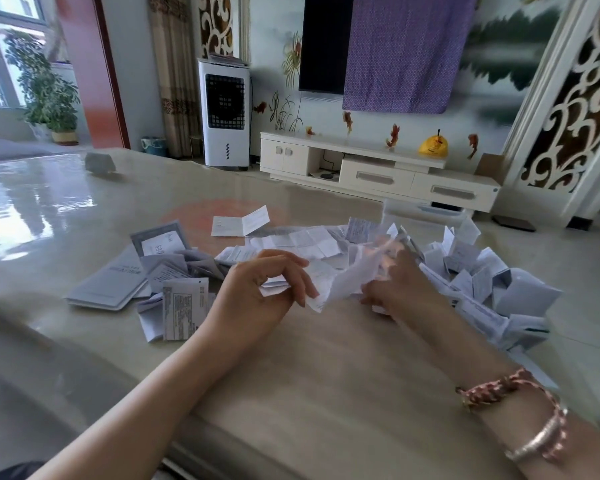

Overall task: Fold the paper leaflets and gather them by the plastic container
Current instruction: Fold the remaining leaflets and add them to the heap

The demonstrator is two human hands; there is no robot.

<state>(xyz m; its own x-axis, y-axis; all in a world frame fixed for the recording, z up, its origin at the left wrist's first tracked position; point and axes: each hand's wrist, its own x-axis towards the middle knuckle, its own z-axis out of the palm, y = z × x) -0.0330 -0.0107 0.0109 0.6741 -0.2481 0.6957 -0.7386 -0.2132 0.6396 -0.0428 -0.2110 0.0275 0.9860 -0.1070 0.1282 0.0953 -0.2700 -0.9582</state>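
Observation:
Both hands work over the middle of the table [291, 375]. My left hand [257, 292] has its fingers curled and pinches the edge of a white leaflet [343, 278]. My right hand [402, 282] grips the same leaflet from the other side; the paper is blurred with motion. A clear plastic container [426, 213] stands at the far right edge of the table. A pile of folded leaflets [482, 278] lies in front of it and to my right. More leaflets and booklets [160, 271] lie scattered on the left.
A half-open folded card [239, 221] lies farther back in the middle. A small pale object [99, 163] sits at the far left of the glossy table. Beyond the table stand a white TV cabinet [378, 168] and an air cooler [224, 112].

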